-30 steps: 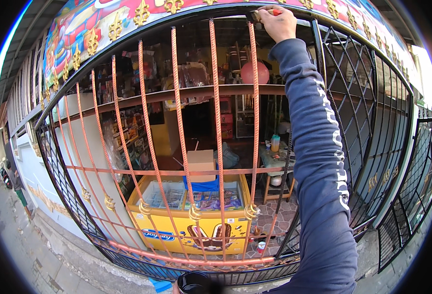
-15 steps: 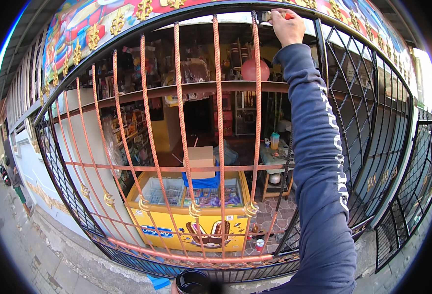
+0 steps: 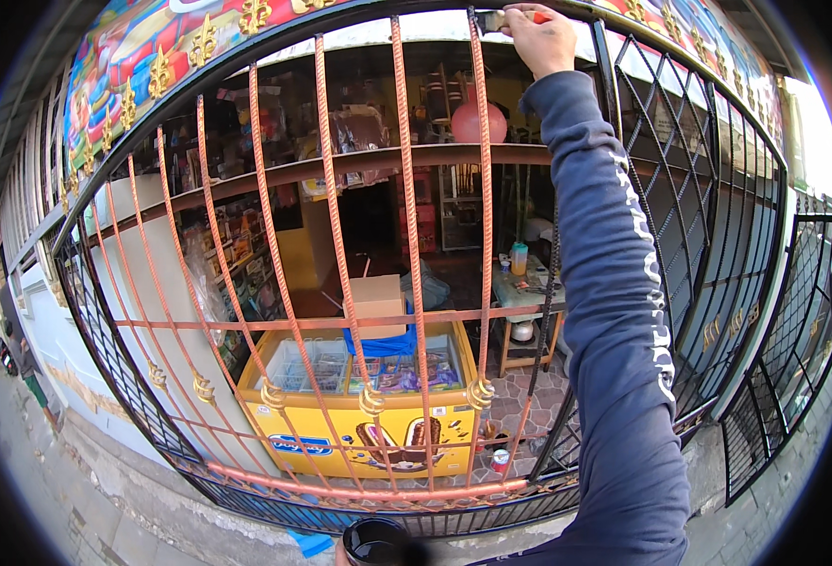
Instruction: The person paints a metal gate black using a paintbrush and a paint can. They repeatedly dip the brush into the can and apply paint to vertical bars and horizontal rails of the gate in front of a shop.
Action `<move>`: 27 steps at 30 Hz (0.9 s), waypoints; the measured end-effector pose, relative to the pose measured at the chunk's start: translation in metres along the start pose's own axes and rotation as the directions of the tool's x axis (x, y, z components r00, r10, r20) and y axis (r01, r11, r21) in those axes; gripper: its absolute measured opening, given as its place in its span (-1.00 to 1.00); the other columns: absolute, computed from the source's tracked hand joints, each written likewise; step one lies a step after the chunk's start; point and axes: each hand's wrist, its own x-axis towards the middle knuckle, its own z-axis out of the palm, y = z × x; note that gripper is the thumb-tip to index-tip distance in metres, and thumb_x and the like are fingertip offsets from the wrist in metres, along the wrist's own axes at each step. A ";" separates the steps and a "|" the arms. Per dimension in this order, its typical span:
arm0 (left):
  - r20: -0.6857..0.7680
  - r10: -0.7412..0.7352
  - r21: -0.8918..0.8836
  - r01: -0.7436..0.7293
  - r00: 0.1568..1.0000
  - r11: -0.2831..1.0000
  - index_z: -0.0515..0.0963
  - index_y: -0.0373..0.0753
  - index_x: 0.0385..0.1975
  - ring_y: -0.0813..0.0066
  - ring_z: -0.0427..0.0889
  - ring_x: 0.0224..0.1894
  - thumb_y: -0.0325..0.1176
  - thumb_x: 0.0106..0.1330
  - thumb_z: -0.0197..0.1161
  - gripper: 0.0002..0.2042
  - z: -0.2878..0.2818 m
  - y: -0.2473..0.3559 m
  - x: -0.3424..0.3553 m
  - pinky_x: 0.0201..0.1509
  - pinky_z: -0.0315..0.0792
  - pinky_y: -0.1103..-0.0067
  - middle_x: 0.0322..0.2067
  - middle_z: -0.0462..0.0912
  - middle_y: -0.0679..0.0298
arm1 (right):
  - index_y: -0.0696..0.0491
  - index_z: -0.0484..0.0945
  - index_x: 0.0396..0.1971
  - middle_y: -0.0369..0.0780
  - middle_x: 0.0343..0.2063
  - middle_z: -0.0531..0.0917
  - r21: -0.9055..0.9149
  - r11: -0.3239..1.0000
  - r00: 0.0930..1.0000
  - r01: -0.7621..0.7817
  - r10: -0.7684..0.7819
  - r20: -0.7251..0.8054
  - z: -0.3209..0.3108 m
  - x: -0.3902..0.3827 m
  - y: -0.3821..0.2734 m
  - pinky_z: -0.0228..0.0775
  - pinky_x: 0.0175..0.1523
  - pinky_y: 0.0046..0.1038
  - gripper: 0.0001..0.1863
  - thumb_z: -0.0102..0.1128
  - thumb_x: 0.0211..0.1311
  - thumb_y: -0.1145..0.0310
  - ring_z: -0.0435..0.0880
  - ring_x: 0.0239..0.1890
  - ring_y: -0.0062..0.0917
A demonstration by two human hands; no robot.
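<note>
High in the head view, my right hand [image 3: 542, 42] is closed around a paintbrush [image 3: 493, 21] with a red handle. Its dark bristles meet the top of a twisted reddish-orange bar [image 3: 486, 123], just under the black arched top rail [image 3: 378, 9] of the window grille. The top end of that bar looks black. At the lower edge, a round can of dark liquid [image 3: 376, 543] is held by my left hand [image 3: 342, 555], of which only a sliver of fingers shows. My right sleeve hides part of the grille.
Beyond the bars stand a yellow ice-cream freezer [image 3: 369, 424] with a cardboard box [image 3: 376, 300] on it, a pink balloon [image 3: 479, 123] and a small table [image 3: 519, 288]. Black lattice panels [image 3: 661, 170] flank the bars. Gold ornaments [image 3: 204, 38] line the rail. A person stands far left.
The view has shifted slightly, so the grille sits a little more to the left and higher. The brush now lies closer against the bar's top. Both hands keep their holds.
</note>
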 end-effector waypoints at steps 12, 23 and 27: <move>0.007 0.025 0.055 -0.026 1.000 0.998 0.31 -0.26 0.28 0.20 0.61 0.16 -0.18 -0.39 0.78 0.09 0.006 -0.002 0.009 0.32 0.49 0.34 0.10 0.61 0.12 | 0.20 0.73 -0.41 -0.16 -0.56 0.75 0.024 1.000 0.997 -0.007 0.005 0.073 -0.002 -0.017 -0.011 0.53 -0.33 -0.40 -0.80 0.33 0.19 0.34 0.72 -0.49 -0.51; 0.024 0.027 0.012 -0.028 0.999 1.000 0.31 -0.29 0.26 0.24 0.62 0.14 -0.24 -0.39 0.79 0.07 0.004 -0.005 0.006 0.30 0.51 0.36 0.09 0.61 0.13 | 0.16 0.77 -0.27 -0.25 -0.43 0.81 0.024 0.999 0.986 -0.031 0.026 0.166 -0.008 -0.027 -0.004 0.64 -0.20 -0.61 -0.81 0.33 0.30 0.35 0.83 -0.37 -0.62; -0.001 0.007 -0.006 -0.007 1.000 1.000 0.31 -0.29 0.25 0.25 0.61 0.12 -0.24 -0.38 0.80 0.06 0.002 -0.011 0.002 0.28 0.52 0.36 0.08 0.60 0.13 | 0.20 0.75 -0.26 -0.21 -0.38 0.81 0.100 0.990 0.988 -0.102 0.089 0.122 -0.012 -0.025 0.003 0.68 -0.17 -0.60 -0.82 0.31 0.32 0.39 0.82 -0.35 -0.59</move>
